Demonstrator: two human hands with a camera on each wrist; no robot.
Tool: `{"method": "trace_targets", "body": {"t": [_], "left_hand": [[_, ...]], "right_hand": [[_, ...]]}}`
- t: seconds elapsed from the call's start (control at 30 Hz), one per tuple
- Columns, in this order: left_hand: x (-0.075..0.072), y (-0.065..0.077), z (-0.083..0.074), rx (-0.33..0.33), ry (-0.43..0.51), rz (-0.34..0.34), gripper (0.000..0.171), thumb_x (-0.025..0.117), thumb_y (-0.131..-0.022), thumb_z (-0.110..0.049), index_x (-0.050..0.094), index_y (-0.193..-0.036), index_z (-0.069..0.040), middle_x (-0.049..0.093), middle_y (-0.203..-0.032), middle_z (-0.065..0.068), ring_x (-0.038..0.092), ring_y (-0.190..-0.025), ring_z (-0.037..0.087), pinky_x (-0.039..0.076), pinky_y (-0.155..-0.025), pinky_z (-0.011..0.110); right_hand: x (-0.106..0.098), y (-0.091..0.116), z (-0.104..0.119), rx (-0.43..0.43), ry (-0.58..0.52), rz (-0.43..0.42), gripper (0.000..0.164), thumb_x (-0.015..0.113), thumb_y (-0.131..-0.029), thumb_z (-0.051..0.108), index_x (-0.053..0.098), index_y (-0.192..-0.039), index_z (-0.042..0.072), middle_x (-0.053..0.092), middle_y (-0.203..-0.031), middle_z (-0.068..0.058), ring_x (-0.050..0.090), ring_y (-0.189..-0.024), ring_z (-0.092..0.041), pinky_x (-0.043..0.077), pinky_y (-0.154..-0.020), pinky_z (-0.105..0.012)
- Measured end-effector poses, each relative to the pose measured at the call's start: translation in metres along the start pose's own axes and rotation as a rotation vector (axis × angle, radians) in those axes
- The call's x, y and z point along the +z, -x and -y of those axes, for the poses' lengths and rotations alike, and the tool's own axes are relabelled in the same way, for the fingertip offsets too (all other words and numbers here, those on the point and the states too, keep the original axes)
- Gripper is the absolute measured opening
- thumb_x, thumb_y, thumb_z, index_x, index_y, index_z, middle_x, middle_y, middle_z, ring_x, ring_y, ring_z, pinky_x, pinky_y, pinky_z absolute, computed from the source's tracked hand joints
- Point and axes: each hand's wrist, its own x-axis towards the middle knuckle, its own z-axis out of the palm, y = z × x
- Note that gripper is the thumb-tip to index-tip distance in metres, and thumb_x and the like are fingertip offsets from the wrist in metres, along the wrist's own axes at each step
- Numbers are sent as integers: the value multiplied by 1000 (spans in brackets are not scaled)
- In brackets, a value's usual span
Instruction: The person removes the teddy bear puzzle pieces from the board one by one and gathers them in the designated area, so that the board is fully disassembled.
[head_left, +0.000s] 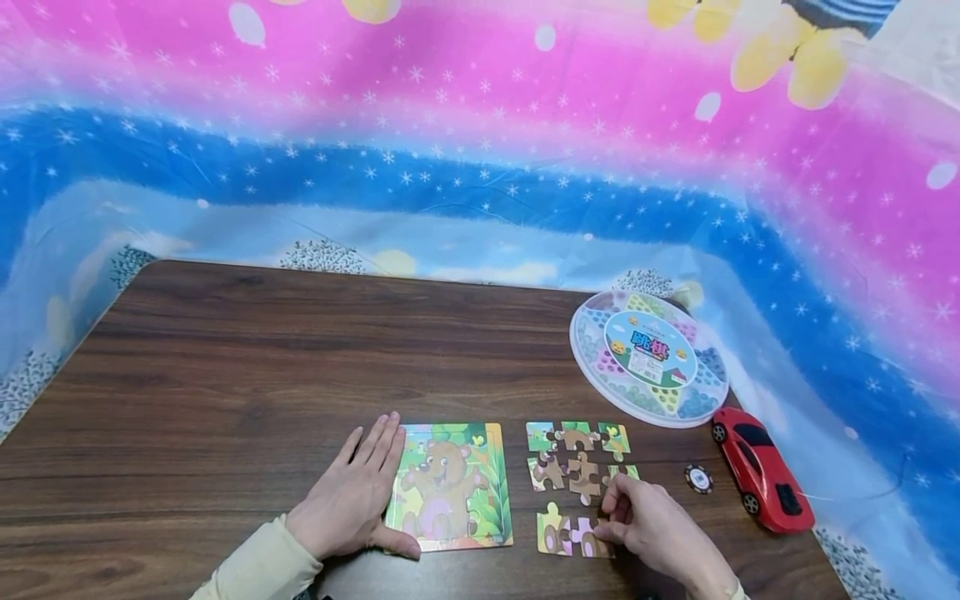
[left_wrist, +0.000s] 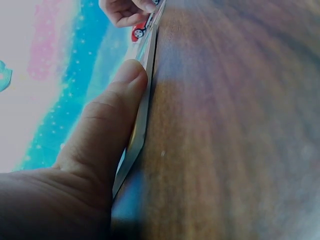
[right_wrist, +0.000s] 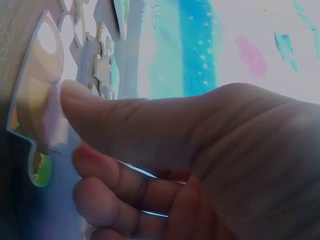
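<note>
My left hand (head_left: 352,492) lies flat with its fingers straight along the left side of a square bear puzzle board (head_left: 491,487). The left thumb (left_wrist: 112,107) reaches along the board's near edge. Beside the board, several loose jigsaw pieces lie in rows. Over their right side is my right hand (head_left: 652,525), its fingers loosely bent and a gap between thumb and forefinger. In the right wrist view, the thumb tip (right_wrist: 75,92) is right at the edge of a bear-foot jigsaw piece (right_wrist: 37,95). A green jigsaw piece (head_left: 622,473) is partly covered by the right fingers.
A round Chinese checkers set (head_left: 585,367) lies at the back right of the wooden table (head_left: 300,358). A red toy car (head_left: 757,471) and a poker chip (head_left: 698,478) are right of the jigsaw pieces. A pink and blue cloth (head_left: 465,167) hangs behind the table.
</note>
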Motion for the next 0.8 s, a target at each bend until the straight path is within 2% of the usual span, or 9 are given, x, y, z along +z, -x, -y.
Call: {"method": "trace_targets", "body": {"t": [0.3,0.6,0.8], "left_hand": [[1,0,0,2,-3,-6,134,44,-63,-92,31,-144,14,24,-152,33,25,-142,41,27,-111,57],[0,0,1,-5,8,-3,134,44,-63,-92,30,-144,14,24,-152,33,25,-142,42,27,-111,58],[1,0,0,0,-1,-1,134,45,-63,-91,31,-144,14,24,-152,32,25,-142,41,26,-111,57]], "right_hand": [[-2,-4,4,33,-35,-1,22,76,-84,25,56,-85,15,54,-69,7,47,-55,-6,41,-48,-22],[2,-11,17,-47,-67,4,23,73,-87,31,56,-85,16,55,-68,9,48,-53,-5,41,-46,-23],[6,-17,25,0,-58,22,23,72,-87,33,55,-86,18,54,-68,7,47,-54,-6,37,-45,-22]]}}
